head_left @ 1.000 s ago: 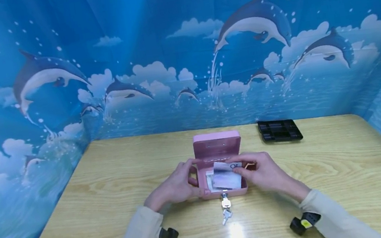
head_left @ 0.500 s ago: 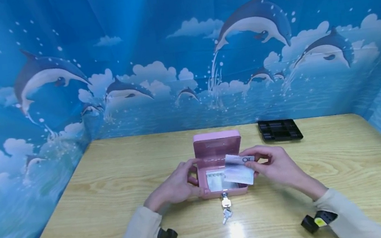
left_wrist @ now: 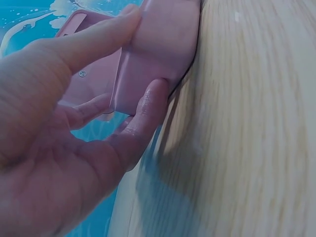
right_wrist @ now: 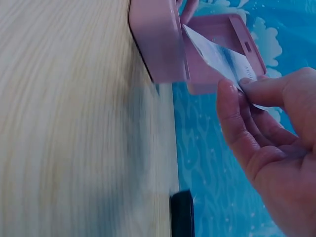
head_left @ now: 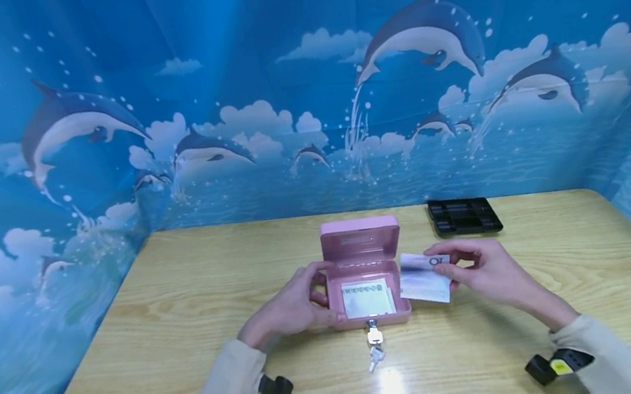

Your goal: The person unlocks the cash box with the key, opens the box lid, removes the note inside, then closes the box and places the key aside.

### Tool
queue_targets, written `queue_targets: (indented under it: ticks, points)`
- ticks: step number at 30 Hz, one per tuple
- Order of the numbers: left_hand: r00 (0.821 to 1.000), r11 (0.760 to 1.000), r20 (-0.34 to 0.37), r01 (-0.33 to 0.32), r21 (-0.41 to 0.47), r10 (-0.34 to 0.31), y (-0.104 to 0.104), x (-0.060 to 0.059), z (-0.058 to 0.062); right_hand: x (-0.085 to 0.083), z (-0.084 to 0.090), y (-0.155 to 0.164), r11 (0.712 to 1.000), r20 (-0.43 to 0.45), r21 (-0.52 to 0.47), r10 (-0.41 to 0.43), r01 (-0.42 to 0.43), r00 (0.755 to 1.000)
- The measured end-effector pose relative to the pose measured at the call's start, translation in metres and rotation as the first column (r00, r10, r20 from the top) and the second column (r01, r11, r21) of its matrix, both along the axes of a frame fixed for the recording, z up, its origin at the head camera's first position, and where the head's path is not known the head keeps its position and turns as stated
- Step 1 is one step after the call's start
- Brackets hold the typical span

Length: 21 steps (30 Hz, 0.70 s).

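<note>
A pink cash box point(head_left: 345, 324) stands on the table with its lid point(head_left: 361, 243) raised. My left hand point(head_left: 291, 305) holds the box at its left end, thumb near the front corner and fingers along the side; in the left wrist view the fingers point(left_wrist: 148, 108) touch the pink wall. Just right of the box, my right hand point(head_left: 485, 267) pinches a pale purple banknote point(head_left: 423, 279) between thumb and fingers. Several whitish notes point(head_left: 366, 301) lie inside the box. A key sits in the front lock, with a second key point(head_left: 376, 355) hanging from it.
A black compartment tray point(head_left: 463, 216) lies at the back right of the wooden table point(head_left: 210, 265). Behind the table hangs a blue curtain point(head_left: 265, 184) printed with dolphins. Each wrist carries a small black camera.
My right hand has drawn the banknote out of the box and to the right, uncovering the notes beneath. My left hand has stayed on the box.
</note>
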<state>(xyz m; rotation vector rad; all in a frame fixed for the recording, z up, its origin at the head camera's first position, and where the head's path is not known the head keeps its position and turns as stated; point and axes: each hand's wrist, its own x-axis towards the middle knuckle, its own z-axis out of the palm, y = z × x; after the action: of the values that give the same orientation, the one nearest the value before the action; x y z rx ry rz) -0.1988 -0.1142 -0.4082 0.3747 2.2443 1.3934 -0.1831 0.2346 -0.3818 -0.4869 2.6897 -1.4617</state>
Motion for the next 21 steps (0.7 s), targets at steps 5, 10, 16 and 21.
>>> queue_targets:
  ticks: [5,10,16,21]
  points:
    - [1.0,1.0,-0.002,0.009,0.011,-0.009,-0.001,-0.001,0.0,-0.003,-0.004,0.013,0.999,0.015,0.045,-0.01,0.01,1.0]
    - [1.0,1.0,0.005,0.005,0.009,-0.005,-0.001,-0.001,0.0,-0.006,-0.008,0.021,0.997,0.036,0.069,-0.018,0.015,0.999]
    - [1.0,1.0,-0.003,0.015,0.006,-0.015,-0.001,-0.001,0.001,-0.012,-0.012,0.028,0.993,0.066,0.115,-0.025,0.017,0.998]
    - [1.0,1.0,0.01,-0.001,0.007,0.001,-0.001,0.0,0.001,-0.018,-0.016,0.03,0.983,0.069,0.183,-0.032,0.019,0.997]
